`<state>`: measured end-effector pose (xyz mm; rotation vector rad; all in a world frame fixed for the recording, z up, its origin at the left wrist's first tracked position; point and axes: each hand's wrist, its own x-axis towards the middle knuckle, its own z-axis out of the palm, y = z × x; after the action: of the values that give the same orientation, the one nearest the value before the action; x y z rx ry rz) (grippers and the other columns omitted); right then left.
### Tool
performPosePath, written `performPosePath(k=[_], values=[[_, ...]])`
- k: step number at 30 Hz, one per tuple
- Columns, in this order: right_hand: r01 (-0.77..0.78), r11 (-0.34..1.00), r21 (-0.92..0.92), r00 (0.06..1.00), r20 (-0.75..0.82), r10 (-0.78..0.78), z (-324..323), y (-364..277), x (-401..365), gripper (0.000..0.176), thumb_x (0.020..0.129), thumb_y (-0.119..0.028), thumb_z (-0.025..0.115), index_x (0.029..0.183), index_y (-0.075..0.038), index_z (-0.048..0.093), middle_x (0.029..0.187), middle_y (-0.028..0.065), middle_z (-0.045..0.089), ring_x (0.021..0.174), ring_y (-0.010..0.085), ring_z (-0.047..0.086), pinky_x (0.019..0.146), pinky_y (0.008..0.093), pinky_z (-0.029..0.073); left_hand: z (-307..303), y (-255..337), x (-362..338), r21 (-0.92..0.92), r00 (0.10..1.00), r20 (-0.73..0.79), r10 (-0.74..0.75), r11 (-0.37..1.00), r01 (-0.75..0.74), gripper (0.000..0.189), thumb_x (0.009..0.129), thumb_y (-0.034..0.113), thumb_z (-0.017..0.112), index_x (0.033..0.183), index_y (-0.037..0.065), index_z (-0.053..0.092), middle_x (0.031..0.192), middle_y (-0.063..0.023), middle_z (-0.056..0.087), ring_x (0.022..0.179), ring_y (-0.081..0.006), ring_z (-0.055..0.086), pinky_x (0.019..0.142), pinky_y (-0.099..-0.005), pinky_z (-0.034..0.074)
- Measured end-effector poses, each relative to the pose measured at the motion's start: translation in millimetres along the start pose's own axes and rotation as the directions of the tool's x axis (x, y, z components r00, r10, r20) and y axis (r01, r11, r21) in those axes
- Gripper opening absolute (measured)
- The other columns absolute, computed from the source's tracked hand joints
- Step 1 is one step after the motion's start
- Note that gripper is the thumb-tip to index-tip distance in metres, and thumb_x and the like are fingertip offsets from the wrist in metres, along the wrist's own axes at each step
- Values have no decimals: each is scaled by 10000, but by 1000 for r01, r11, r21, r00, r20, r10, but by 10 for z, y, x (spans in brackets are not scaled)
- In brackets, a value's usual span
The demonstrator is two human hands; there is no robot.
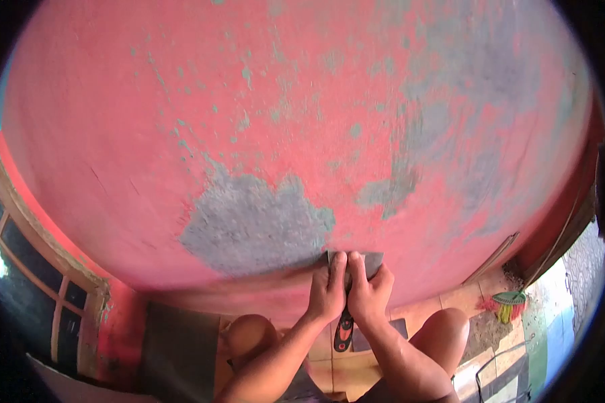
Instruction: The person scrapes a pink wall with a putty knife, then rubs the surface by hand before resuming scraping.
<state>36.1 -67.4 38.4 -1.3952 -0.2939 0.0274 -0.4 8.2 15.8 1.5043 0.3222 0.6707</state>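
Observation:
Both of my hands grip one wide scraper (375, 259), its grey blade edge up against the pink wall (356, 60). My left hand (328, 290) closes on the blade's left side, thumb pressed flat along it. On the other side my right hand (371, 289) holds it the same way, the two thumbs almost side by side. Below the hands hangs the black and red scraper handle (343, 332). Just left of the blade is a bare grey patch (255, 221) with ragged paint edges. Specks of green show through the pink higher up.
My bent knees (447, 332) flank my arms over the tiled floor (366, 366). A wood-framed window (37, 269) is at the left. Toward the right lie a broom head (507, 302) with coloured bristles and a thin strip (494, 256) leaning on the wall.

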Motion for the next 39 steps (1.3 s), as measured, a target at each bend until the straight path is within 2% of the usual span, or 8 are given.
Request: performPosePath(k=[6,9,13,16,20,23,30,39], values=[[-2,999,47,1000,30,1,-14,-124,22,277,978,-214,667,856,35,663,735,-12,633,680,53,534,594,263,452,74,200,-27,-102,998,-56,-18,995,12,446,1104,361,431,1038,-11,669,932,0,662,881,-77,576,730,-280,478],[11,998,57,1000,15,-12,-7,-73,56,286,978,-221,668,864,41,663,739,1,646,698,62,548,610,274,466,27,94,-36,-166,996,30,-86,982,90,479,1096,381,429,1199,-35,643,1166,-101,677,1085,-156,605,945,-332,473],[-20,1000,22,999,34,19,-29,53,62,310,976,-236,673,872,55,661,740,30,668,727,80,577,637,295,489,-14,-45,-80,-36,998,43,-42,998,44,498,1099,394,412,1174,-37,652,1133,-88,682,1046,-155,615,927,-329,479],[-33,999,27,998,50,32,-62,-41,20,314,977,-237,671,861,55,658,729,32,660,723,79,571,630,293,484,9,-59,-76,-77,997,20,-73,994,74,512,1099,411,410,1161,-32,659,1107,-73,679,1032,-148,612,911,-324,484],[-32,999,25,998,49,31,-35,-3,38,310,978,-236,667,852,48,658,710,23,643,707,68,547,617,291,472,100,171,-46,-94,999,-48,25,995,-29,466,1110,363,414,993,-13,662,843,0,636,790,-73,554,690,-269,467],[-12,999,32,999,37,11,-19,29,29,310,977,-236,665,846,44,657,701,16,638,693,67,535,611,292,466,68,-121,-90,-96,998,-61,6,995,-12,476,1109,374,412,954,-8,649,812,13,601,751,-65,514,660,-268,448],[-45,997,-61,997,62,49,-49,-5,31,309,977,-237,670,879,55,664,741,45,676,719,80,577,642,297,491,34,-14,-107,-24,999,-50,13,1000,-14,459,1109,366,413,955,-6,632,809,14,613,749,-74,534,640,-288,441],[-25,999,-19,998,58,27,-26,-9,20,300,974,-226,673,890,62,667,746,48,687,733,74,579,653,296,501,14,-25,-85,-4,997,-70,33,999,-34,478,1110,382,409,930,2,636,747,36,567,714,-64,519,620,-275,436]])
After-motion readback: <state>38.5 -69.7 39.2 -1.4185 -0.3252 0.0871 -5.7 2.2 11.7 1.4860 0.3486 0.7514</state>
